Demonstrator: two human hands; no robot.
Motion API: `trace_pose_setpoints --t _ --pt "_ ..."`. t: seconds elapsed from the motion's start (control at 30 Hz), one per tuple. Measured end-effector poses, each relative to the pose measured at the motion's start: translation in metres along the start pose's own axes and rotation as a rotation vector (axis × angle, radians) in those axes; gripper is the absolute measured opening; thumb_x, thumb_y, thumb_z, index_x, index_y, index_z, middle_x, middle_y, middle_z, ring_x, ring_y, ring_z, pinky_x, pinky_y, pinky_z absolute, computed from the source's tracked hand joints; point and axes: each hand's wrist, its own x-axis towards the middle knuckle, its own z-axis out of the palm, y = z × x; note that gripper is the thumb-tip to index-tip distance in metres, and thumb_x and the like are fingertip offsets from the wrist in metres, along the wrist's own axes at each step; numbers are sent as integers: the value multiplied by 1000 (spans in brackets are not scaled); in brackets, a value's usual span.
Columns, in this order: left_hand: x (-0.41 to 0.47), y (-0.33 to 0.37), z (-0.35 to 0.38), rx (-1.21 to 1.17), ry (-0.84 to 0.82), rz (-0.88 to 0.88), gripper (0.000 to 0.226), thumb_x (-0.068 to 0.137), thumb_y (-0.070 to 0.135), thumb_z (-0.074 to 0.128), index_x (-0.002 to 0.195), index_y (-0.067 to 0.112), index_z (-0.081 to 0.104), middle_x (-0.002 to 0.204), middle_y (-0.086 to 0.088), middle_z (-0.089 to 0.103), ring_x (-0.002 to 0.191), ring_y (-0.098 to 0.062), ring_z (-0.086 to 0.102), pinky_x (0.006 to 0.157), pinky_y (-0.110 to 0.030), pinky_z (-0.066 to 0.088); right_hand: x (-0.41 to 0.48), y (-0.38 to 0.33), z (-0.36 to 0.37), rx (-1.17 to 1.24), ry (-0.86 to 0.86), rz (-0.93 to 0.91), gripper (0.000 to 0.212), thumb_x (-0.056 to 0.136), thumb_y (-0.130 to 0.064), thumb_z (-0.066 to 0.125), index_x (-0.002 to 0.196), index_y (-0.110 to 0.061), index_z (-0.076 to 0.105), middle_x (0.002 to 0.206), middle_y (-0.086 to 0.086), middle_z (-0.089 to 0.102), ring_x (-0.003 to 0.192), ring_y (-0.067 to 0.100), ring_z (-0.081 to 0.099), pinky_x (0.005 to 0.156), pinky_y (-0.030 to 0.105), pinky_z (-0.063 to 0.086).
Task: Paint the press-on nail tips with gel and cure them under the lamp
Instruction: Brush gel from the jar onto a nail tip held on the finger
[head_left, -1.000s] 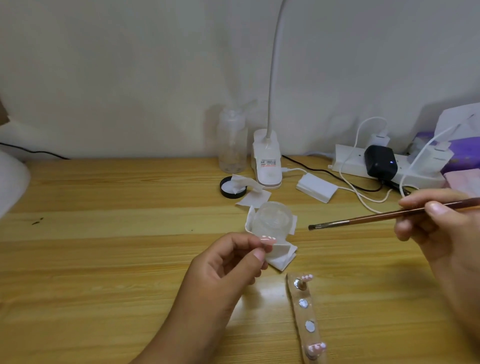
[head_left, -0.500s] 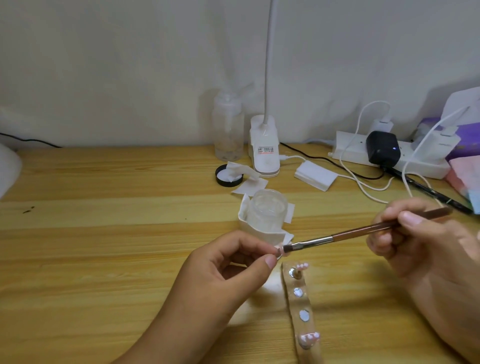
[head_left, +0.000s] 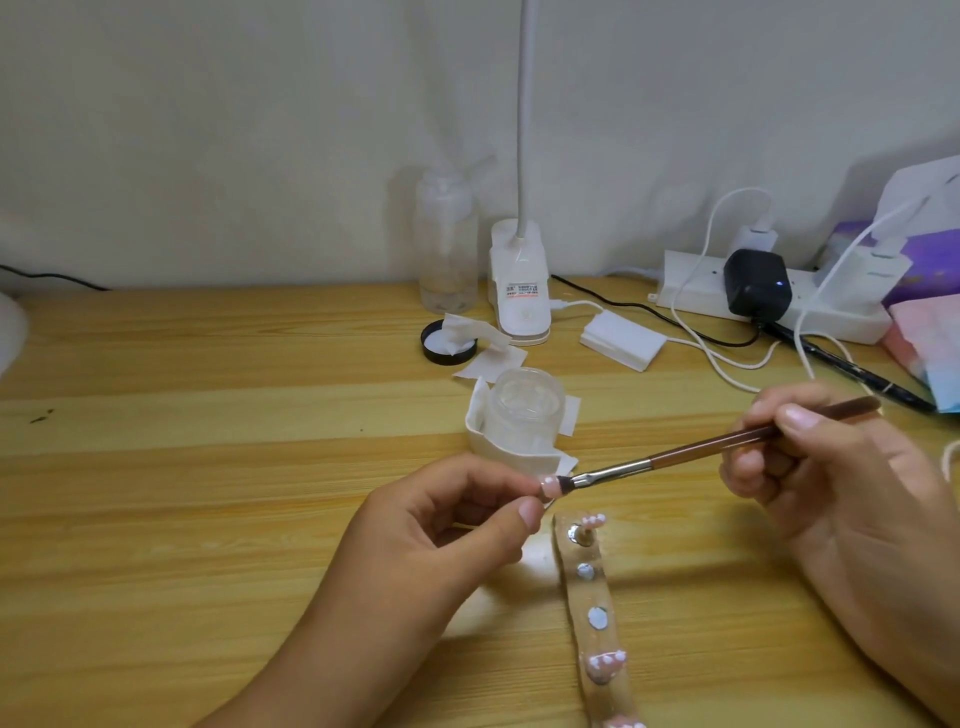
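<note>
Touching nail tip (head_left: 548, 486), brush (head_left: 691, 453), jar (head_left: 527, 410) behind, lamp (head_left: 519, 296)

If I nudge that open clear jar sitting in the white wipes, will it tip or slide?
The jar looks short and wide, so it probably would not tip easily. It sits in loose folded wipes, so a push may slide jar and wipes together. With no lid on, a hard knock could spill its contents.

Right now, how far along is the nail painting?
Done: the gel jar stands open and pink tips sit on the holder strip. In hand: the left hand pinches a nail tip while the brush in the right hand touches it. Left: bare mounts, then curing.
</note>
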Motion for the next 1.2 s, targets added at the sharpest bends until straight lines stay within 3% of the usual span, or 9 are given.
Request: trace_pose_setpoints --t 0.17,0.37,0.53,0.67,0.77,0.87,0.97,1.03,1.2 --pt "0 0 0 -10 -14 -21 11 71 25 70 81 23 76 76 7 74 62 -1 60 58 -11 47 0 -1 -2 -107 8 -88 11 76 -31 62 75 -25 71 76 -5 63 62 9 60 61 17 51" --pt "-1 0 1 -1 12 -28 5 70 25 71 72 27 75 69 2 72 59 -2 61 57 -13 47 2 1 -4 20 32 -77 30 85 -12 48 69 -23 70 69 -5 61 58 7 59 57 17 49" --pt "-1 0 1 4 1 -35 11 64 32 77 71 25 74 67 2 71 59 -4 61 58 -15 48 -1 0 0 9 -44 -64 12 77 -23 60 71 -22 70 67 -2 60 59 9 60 58 17 51" --pt "-1 -1 0 16 11 -43 11 63 32 79 70 26 73 65 4 70 58 -4 60 58 -16 47 -2 3 0 -41 -37 -84 30 86 -12 48 72 -23 71 68 -3 62 59 9 61 59 17 52" --pt "0 -3 -1 6 11 -43 24 56 41 78 71 23 73 64 3 69 58 -4 60 57 -16 47 -3 2 2 -98 -36 -98 14 87 -29 64 77 -23 71 76 -2 64 63 11 63 62 18 53" --pt "0 -4 -1 -13 1 -38 26 54 42 76 72 23 73 67 3 69 61 -4 61 59 -16 48 -3 -1 1 -162 -24 -94 26 74 -48 78 81 -23 71 80 -3 65 65 11 64 64 19 54" --pt "1 -5 -1 -18 3 -16 24 56 39 74 77 27 73 71 4 70 66 -4 61 62 -17 49 -1 -1 1 -72 11 -90 12 83 -32 69 78 -23 73 71 -4 64 61 9 61 60 17 52" --pt "2 -6 -1 -9 7 4 23 57 39 73 79 29 72 74 5 69 69 -4 60 64 -17 49 -1 0 -1 -44 36 -66 20 89 -23 59 76 -23 74 63 -2 63 58 8 60 59 17 51" --pt "0 -4 -1 48 -30 24 19 64 43 72 78 29 72 75 9 67 70 -1 59 63 -14 47 0 -3 3 5 66 -40 25 86 -28 53 72 -24 74 57 -1 62 55 6 59 58 16 51"
